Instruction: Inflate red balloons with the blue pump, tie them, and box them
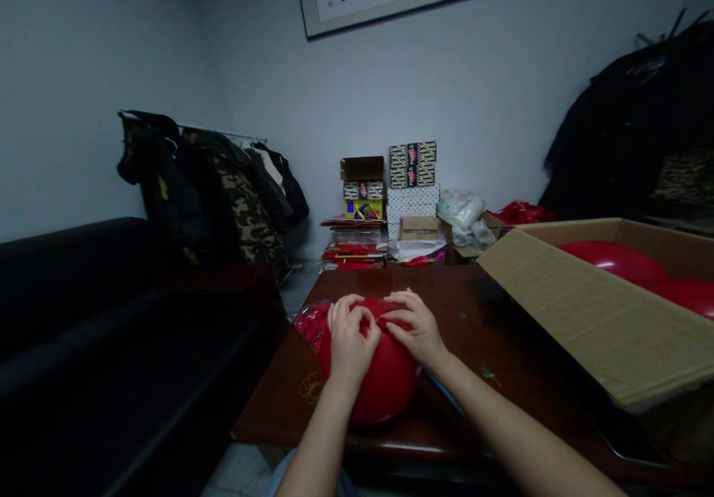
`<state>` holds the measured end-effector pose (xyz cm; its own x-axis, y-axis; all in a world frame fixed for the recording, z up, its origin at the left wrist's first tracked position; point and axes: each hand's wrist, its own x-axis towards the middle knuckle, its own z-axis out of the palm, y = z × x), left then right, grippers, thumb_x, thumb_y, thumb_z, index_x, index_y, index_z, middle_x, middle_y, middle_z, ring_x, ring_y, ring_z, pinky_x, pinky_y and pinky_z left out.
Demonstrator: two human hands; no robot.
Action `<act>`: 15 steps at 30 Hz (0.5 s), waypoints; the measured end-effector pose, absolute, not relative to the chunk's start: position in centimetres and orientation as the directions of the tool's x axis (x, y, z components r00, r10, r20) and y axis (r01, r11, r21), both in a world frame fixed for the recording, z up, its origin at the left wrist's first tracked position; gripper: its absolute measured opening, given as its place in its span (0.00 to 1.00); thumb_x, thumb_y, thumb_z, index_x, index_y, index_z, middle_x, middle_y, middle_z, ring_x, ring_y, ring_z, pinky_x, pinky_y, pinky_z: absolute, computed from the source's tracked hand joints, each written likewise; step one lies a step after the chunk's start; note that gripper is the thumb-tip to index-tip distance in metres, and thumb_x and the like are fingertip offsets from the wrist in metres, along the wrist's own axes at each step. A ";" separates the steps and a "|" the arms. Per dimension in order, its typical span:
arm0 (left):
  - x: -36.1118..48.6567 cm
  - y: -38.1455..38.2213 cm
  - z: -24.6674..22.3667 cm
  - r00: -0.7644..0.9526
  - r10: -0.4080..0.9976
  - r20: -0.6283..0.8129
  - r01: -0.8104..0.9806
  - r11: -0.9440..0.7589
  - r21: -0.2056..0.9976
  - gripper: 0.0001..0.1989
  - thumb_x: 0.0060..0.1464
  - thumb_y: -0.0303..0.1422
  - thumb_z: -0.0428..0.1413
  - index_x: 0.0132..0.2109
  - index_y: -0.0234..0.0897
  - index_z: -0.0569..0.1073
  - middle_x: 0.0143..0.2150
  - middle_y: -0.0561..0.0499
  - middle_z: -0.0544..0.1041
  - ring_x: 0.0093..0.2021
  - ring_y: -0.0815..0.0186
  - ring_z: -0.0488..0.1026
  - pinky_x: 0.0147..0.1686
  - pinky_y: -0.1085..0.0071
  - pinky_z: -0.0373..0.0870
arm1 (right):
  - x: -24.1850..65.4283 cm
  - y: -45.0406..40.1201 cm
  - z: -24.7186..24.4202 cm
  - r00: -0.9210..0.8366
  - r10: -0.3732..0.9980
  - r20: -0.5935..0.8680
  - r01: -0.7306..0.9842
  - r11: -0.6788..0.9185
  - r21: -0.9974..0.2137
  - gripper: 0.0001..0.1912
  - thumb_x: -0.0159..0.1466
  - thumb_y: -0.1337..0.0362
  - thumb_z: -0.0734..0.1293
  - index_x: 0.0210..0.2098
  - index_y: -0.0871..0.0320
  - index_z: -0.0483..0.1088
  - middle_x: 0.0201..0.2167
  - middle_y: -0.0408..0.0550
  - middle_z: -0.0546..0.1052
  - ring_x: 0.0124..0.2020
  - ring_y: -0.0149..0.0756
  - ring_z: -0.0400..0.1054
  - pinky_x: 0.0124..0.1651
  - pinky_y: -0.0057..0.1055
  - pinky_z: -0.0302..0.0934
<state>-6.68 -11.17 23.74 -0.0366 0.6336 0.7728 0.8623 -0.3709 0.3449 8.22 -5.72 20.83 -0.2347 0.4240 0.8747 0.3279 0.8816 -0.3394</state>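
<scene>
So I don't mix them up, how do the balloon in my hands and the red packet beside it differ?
The balloon is round and smooth; the packet looks crinkled. The balloon looks larger than the packet. The balloon is plain; the packet shows dark patches. Both are red.

Brown table — red packet, yellow loops

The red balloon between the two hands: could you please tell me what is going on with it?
A person has the left hand and right hand on the upper part of a red balloon, at the wooden table. What they pinch there is too small to tell. To the right, an open cardboard box holds more red balloons.
</scene>
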 end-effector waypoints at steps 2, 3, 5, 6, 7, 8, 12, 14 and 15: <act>-6.6 -11.2 23.7 -0.027 0.638 0.770 0.861 -0.376 0.342 0.04 0.47 0.25 0.53 0.28 0.38 0.67 0.42 0.47 0.69 0.47 0.58 0.65 0.52 0.53 0.56 | 8.2 -5.7 20.8 -0.235 0.424 0.875 0.329 0.881 -0.339 0.05 0.57 0.66 0.67 0.33 0.50 0.73 0.42 0.45 0.73 0.49 0.38 0.63 0.57 0.51 0.51; -6.6 -11.2 23.7 -0.019 0.642 0.766 0.861 -0.380 0.339 0.04 0.47 0.26 0.53 0.28 0.38 0.67 0.42 0.47 0.70 0.47 0.58 0.65 0.52 0.54 0.57 | 8.2 -5.7 20.8 -0.236 0.424 0.874 0.330 0.881 -0.338 0.05 0.57 0.66 0.67 0.33 0.50 0.73 0.42 0.45 0.73 0.49 0.38 0.63 0.57 0.50 0.52; -6.6 -11.1 23.7 0.002 0.654 0.757 0.858 -0.390 0.334 0.03 0.47 0.26 0.53 0.28 0.38 0.68 0.43 0.47 0.70 0.47 0.58 0.65 0.52 0.55 0.58 | 8.1 -5.8 20.9 -0.242 0.421 0.874 0.333 0.882 -0.333 0.04 0.57 0.66 0.67 0.32 0.51 0.72 0.41 0.45 0.73 0.49 0.38 0.63 0.57 0.49 0.52; -6.6 -11.1 23.6 0.012 0.659 0.752 0.856 -0.396 0.333 0.03 0.47 0.26 0.53 0.28 0.38 0.68 0.43 0.47 0.70 0.48 0.59 0.65 0.51 0.56 0.59 | 8.1 -5.8 20.9 -0.247 0.419 0.874 0.336 0.883 -0.328 0.04 0.57 0.66 0.66 0.32 0.52 0.72 0.41 0.45 0.73 0.49 0.38 0.63 0.57 0.48 0.53; -6.6 -11.1 23.6 0.022 0.664 0.747 0.853 -0.402 0.332 0.03 0.47 0.26 0.53 0.28 0.38 0.69 0.43 0.47 0.70 0.48 0.59 0.65 0.51 0.56 0.59 | 8.1 -5.9 21.0 -0.253 0.416 0.873 0.339 0.884 -0.323 0.04 0.57 0.66 0.66 0.32 0.52 0.72 0.40 0.45 0.73 0.49 0.38 0.63 0.56 0.48 0.53; -6.7 -11.1 23.6 0.033 0.668 0.743 0.851 -0.408 0.329 0.04 0.47 0.25 0.52 0.29 0.38 0.69 0.44 0.47 0.70 0.49 0.59 0.64 0.52 0.56 0.59 | 8.1 -5.9 21.0 -0.262 0.411 0.873 0.343 0.885 -0.314 0.03 0.57 0.66 0.66 0.32 0.52 0.71 0.40 0.46 0.73 0.49 0.38 0.63 0.56 0.48 0.53; -6.7 -11.3 23.6 0.092 0.688 0.720 0.858 -0.422 0.294 0.04 0.46 0.27 0.54 0.32 0.40 0.72 0.49 0.47 0.70 0.54 0.57 0.62 0.55 0.51 0.54 | 8.3 -6.0 21.1 -0.300 0.376 0.877 0.359 0.896 -0.262 0.04 0.58 0.66 0.65 0.33 0.52 0.71 0.40 0.46 0.73 0.50 0.38 0.63 0.57 0.50 0.52; -6.7 -11.5 23.8 0.094 0.691 0.717 0.871 -0.406 0.277 0.04 0.46 0.31 0.56 0.34 0.41 0.72 0.52 0.47 0.69 0.56 0.55 0.60 0.57 0.48 0.50 | 8.4 -6.1 21.2 -0.313 0.352 0.882 0.365 0.902 -0.230 0.06 0.58 0.67 0.64 0.35 0.52 0.71 0.41 0.46 0.73 0.50 0.38 0.62 0.58 0.50 0.51; -6.7 -11.6 23.9 0.084 0.689 0.720 0.878 -0.393 0.274 0.07 0.46 0.33 0.57 0.36 0.41 0.73 0.53 0.46 0.68 0.57 0.54 0.59 0.57 0.47 0.48 | 8.5 -6.1 21.2 -0.318 0.341 0.885 0.367 0.904 -0.217 0.06 0.59 0.67 0.64 0.35 0.52 0.71 0.41 0.46 0.73 0.51 0.38 0.62 0.58 0.51 0.50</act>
